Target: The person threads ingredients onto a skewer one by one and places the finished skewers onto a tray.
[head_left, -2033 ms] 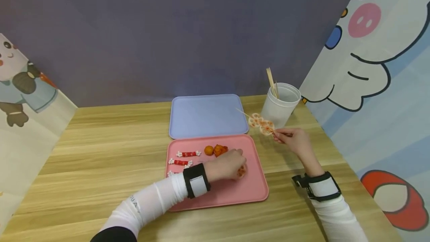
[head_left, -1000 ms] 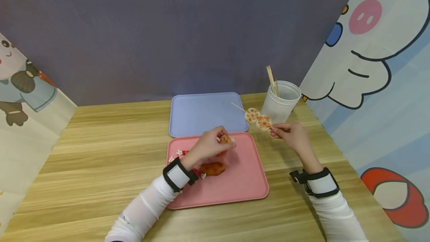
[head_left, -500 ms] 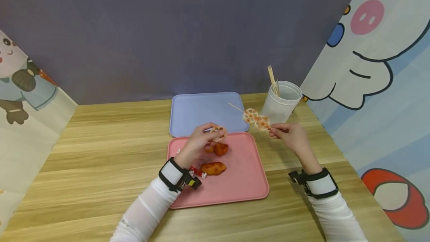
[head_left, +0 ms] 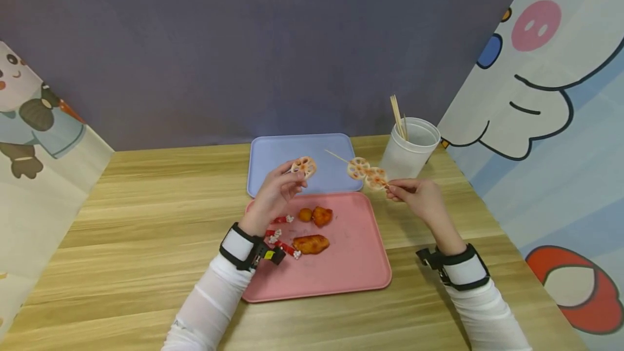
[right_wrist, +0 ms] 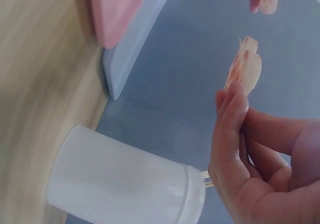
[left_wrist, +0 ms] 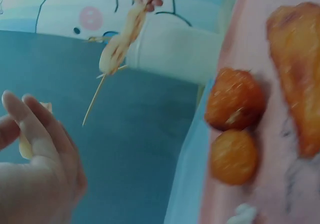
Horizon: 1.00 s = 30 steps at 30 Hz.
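My left hand (head_left: 278,191) pinches a single lotus root slice (head_left: 304,167) between thumb and fingers, raised above the blue tray's front part in the head view. To its right, my right hand (head_left: 421,199) pinches the lower end of a bamboo skewer (head_left: 335,155). Threaded lotus root slices (head_left: 376,178) sit on that skewer near the fingers, and its bare tip points left toward the loose slice, apart from it. In the right wrist view the right fingertips (right_wrist: 235,96) meet just below the threaded slices (right_wrist: 245,66).
A pink tray (head_left: 351,264) bears a browned wing-shaped piece (head_left: 311,244), an orange ball (head_left: 305,215), a reddish-brown chunk (head_left: 322,216) and red pieces with white ends (head_left: 287,249). Behind lies the blue tray (head_left: 322,145). A white cup (head_left: 407,156) with several skewers (head_left: 397,115) stands right.
My left hand has picked a lotus root slice off the pink tray and carried it up, left and away from me. The right hand and its skewer have shifted slightly left.
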{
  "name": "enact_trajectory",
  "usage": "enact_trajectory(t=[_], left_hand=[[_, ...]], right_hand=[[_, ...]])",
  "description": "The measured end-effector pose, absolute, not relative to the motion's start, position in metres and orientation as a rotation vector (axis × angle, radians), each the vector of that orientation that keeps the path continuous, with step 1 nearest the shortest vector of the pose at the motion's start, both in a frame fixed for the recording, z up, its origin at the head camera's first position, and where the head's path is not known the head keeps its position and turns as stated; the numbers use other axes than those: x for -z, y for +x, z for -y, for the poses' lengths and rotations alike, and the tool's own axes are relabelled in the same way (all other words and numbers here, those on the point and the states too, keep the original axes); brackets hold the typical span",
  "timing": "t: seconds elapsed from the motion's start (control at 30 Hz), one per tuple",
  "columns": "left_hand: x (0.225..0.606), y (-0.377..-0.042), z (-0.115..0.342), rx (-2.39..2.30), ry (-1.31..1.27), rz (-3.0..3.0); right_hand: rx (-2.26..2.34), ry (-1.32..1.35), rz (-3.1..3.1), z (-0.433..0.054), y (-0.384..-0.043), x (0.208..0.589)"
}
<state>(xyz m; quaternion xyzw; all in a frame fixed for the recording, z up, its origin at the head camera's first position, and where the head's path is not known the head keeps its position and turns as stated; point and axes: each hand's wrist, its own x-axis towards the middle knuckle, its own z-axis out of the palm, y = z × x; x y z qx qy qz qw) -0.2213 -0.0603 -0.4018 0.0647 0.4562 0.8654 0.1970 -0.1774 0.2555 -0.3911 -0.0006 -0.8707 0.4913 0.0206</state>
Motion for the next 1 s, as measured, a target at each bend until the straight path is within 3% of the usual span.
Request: enact_trajectory(t=[0.5,1.0], left_hand=[[0.371,-0.233,0.087,-2.437,0.514,-1.425],[0.358,-0.236,0.083,-2.499,0.582,-1.772]], right_hand=[[-1.42,0.168,2.594,-0.243,-0.165,0.377],[-1.364,0.291,2.564,-0.229,-0.151,0.355]])
